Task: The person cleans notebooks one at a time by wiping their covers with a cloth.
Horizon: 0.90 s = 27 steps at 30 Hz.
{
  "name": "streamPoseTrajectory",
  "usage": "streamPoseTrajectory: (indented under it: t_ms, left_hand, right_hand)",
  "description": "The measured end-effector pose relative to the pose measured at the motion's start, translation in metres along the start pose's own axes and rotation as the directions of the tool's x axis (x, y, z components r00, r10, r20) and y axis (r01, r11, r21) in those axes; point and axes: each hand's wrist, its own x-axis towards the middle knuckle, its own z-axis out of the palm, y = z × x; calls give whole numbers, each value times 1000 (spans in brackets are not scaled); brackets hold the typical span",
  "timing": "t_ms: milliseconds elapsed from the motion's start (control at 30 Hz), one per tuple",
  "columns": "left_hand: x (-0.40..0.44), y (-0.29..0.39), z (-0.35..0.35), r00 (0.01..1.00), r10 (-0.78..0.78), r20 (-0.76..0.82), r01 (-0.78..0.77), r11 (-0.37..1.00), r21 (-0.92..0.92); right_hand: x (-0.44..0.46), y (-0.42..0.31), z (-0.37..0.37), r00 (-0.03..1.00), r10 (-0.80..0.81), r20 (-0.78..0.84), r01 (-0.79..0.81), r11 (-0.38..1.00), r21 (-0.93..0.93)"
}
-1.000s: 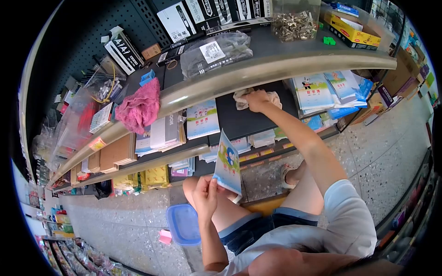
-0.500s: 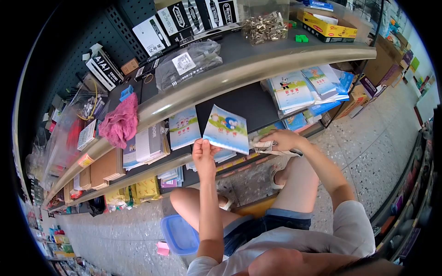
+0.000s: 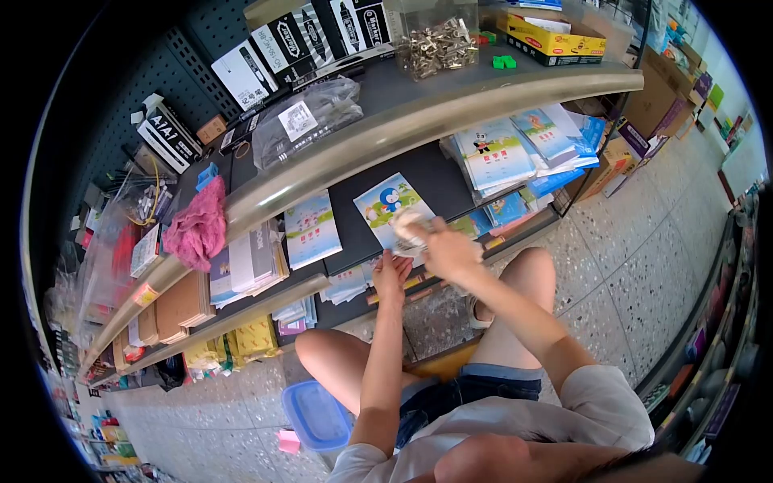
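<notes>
An exercise book [image 3: 385,200] with a cartoon blue bird on its cover lies at the shelf's front, tilted a little. My left hand [image 3: 391,274] pinches its lower edge. My right hand [image 3: 452,253] is closed round a crumpled pale cloth [image 3: 413,229], which sits over the lower right part of the cover and hides it. Just left of this book is another exercise book [image 3: 312,233] on the same shelf. To the right, a stack of exercise books [image 3: 493,157] stands at the shelf's end.
Above runs a shelf edge [image 3: 435,113], with a pink cloth [image 3: 197,225] hanging over it. On that upper shelf are marker boxes [image 3: 290,44], a plastic bag [image 3: 310,121] and a clear bin of metal clips [image 3: 439,48]. A blue plastic tub [image 3: 316,414] stands on the floor.
The exercise book has gone from raised in my left hand to lower, against the shelf. My right hand has brought the cloth leftward onto its cover. The view has shifted slightly.
</notes>
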Motion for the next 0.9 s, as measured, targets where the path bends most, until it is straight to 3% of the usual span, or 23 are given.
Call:
streamPoseTrajectory:
  t_ms: [67, 100, 200, 233, 433, 533, 567, 667, 767, 900]
  left_hand:
    - [6, -2, -4, 998, 47, 43, -48, 998, 27]
    - [7, -2, -1, 989, 149, -15, -148, 987, 59]
    - [14, -4, -7, 977, 213, 16, -212, 976, -59]
    - [15, -3, -13, 990, 138, -7, -138, 989, 49]
    - [14, -3, -16, 999, 52, 12, -53, 995, 79]
    - [16, -6, -21, 998, 64, 20, -65, 994, 89]
    - [17, -7, -23, 997, 69, 22, -71, 993, 96]
    - [-19, 20, -10, 992, -126, 13, 118, 952, 283]
    - [-43, 11, -7, 923, -200, 328, 149, 974, 172]
    - [-52, -10, -2, 941, 34, 337, -132, 954, 270]
  right_hand:
    - [9, -23, 21, 999, -53, -9, 53, 999, 3]
    - [13, -33, 32, 998, -63, 4, 63, 998, 14]
    - [25, -36, 56, 998, -59, 10, 59, 998, -27]
    - [28, -31, 58, 998, -59, 19, 61, 995, -83]
    - [30, 32, 34, 995, 98, -3, -94, 944, -317]
    - [29, 59, 28, 975, 193, -113, -218, 934, -283]
    - [26, 64, 28, 972, 189, -137, -219, 942, -253]
    - [5, 45, 9, 970, 170, -176, -173, 985, -1]
    - [-12, 19, 22, 978, 146, -147, -110, 967, 228]
    - [-16, 1, 34, 985, 98, -145, -43, 940, 338]
